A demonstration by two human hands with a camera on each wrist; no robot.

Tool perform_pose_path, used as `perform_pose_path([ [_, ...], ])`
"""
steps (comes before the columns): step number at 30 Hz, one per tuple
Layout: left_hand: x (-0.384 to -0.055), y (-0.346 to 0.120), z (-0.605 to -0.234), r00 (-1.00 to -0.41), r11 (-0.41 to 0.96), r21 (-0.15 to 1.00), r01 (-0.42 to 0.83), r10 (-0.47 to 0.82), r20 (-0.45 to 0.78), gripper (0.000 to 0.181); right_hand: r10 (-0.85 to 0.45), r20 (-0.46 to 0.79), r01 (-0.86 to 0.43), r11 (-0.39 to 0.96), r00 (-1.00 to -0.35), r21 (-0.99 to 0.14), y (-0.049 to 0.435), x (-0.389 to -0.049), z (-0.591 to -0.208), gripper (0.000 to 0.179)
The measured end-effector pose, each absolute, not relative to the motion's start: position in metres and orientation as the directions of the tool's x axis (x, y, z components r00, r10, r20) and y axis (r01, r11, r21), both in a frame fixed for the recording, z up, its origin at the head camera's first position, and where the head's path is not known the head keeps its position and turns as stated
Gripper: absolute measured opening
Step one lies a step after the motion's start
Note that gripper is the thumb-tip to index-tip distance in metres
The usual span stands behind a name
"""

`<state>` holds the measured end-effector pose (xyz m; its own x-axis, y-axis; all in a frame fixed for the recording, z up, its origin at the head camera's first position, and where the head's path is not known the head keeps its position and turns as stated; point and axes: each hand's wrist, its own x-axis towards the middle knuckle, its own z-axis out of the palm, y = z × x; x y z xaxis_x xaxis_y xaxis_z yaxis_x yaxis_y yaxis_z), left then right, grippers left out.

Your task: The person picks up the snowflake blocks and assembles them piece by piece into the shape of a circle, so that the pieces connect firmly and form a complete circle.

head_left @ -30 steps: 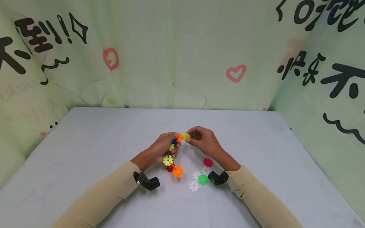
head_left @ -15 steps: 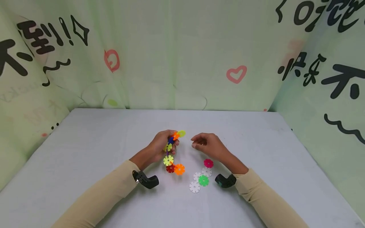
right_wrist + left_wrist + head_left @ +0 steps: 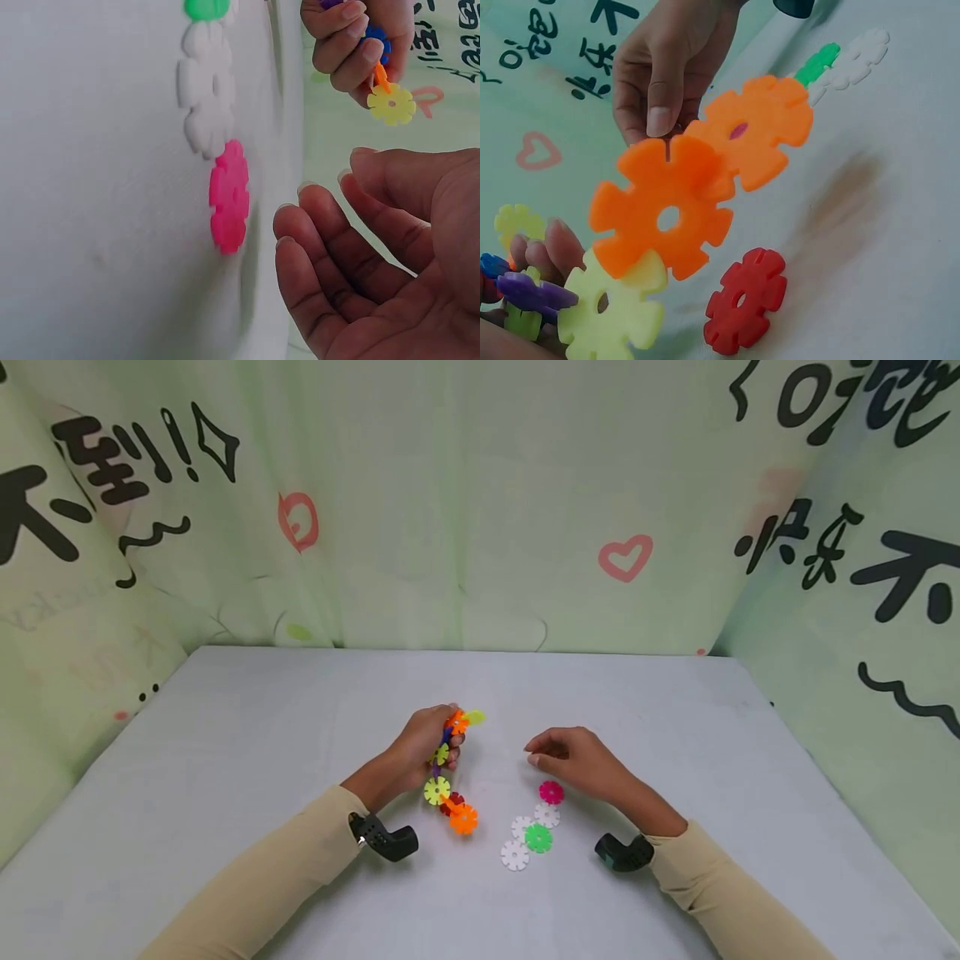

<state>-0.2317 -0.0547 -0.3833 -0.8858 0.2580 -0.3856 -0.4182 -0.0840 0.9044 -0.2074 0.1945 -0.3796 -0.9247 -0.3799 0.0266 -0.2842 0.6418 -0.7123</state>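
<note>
My left hand (image 3: 422, 745) grips a chain of interlocking snowflake discs, its fingers curled round the upper part. A yellow disc (image 3: 475, 717) sticks out at the chain's top, joined to an orange disc (image 3: 382, 77). Below the hand hang a yellow disc (image 3: 437, 791), a red disc (image 3: 746, 300) and an orange disc (image 3: 463, 819). The discs inside the fist, among them a purple one (image 3: 534, 292) and a blue one, are partly hidden. Apart from the chain, my right hand (image 3: 581, 763) hovers with loosely bent fingers and holds nothing. Nearest to it lies a pink disc (image 3: 229, 197).
Beside the pink disc, a green disc (image 3: 538, 837) and several white discs (image 3: 515, 856) lie close together on the white tabletop (image 3: 300, 718). A printed curtain (image 3: 465, 510) stands behind the table and at its sides.
My right hand has let go of the yellow disc at the chain's top and drawn back to the right and nearer. The left hand keeps hold; the chain's lower end has swung slightly.
</note>
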Motion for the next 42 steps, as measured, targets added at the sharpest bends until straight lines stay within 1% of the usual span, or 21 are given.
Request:
perform_pose_path([
  [4, -0.231, -0.055, -0.383, -0.890, -0.087, 0.904, -0.418, 0.236, -0.389, 0.035, -0.381, 0.026, -0.284, 0.641, -0.924, -0.713, 0.203, -0.204, -0.380, 0.016],
  [9, -0.230, -0.055, -0.384, -0.904, -0.087, 0.916, -0.391, 0.223, -0.364, 0.036, -0.396, 0.018, -0.292, 0.643, -0.918, -0.708, 0.211, -0.199, -0.381, 0.015],
  [18, -0.232, -0.056, -0.380, -0.911, -0.216, 0.887, -0.408, 0.165, -0.379, 0.039, -0.421, 0.017, -0.317, 0.654, -0.907, -0.687, 0.220, -0.195, -0.385, 0.018],
  [21, -0.232, -0.056, -0.380, -0.907, -0.225, 0.883, -0.412, 0.188, -0.376, 0.045, -0.438, 0.014, -0.323, 0.641, -0.899, -0.696, 0.221, -0.194, -0.385, 0.018],
  [25, -0.232, -0.056, -0.380, -0.909, -0.181, 0.901, -0.395, 0.219, -0.354, 0.053, -0.461, -0.003, -0.323, 0.627, -0.887, -0.709, 0.222, -0.193, -0.385, 0.022],
  [29, -0.232, -0.055, -0.382, -0.905, -0.135, 0.907, -0.399, 0.217, -0.366, 0.049, -0.476, -0.009, -0.336, 0.634, -0.879, -0.697, 0.221, -0.191, -0.386, 0.026],
  [32, -0.232, -0.055, -0.382, -0.898, -0.130, 0.901, -0.413, 0.222, -0.380, 0.045, -0.487, 0.002, -0.364, 0.650, -0.874, -0.667, 0.221, -0.191, -0.388, 0.027],
  [37, -0.231, -0.055, -0.381, -0.891, -0.142, 0.898, -0.417, 0.257, -0.373, 0.046, -0.501, 0.000, -0.392, 0.677, -0.866, -0.623, 0.221, -0.192, -0.389, 0.023],
  [42, -0.230, -0.056, -0.380, -0.891, -0.161, 0.900, -0.405, 0.288, -0.350, 0.044, -0.484, -0.032, -0.369, 0.706, -0.874, -0.605, 0.218, -0.191, -0.386, 0.018],
])
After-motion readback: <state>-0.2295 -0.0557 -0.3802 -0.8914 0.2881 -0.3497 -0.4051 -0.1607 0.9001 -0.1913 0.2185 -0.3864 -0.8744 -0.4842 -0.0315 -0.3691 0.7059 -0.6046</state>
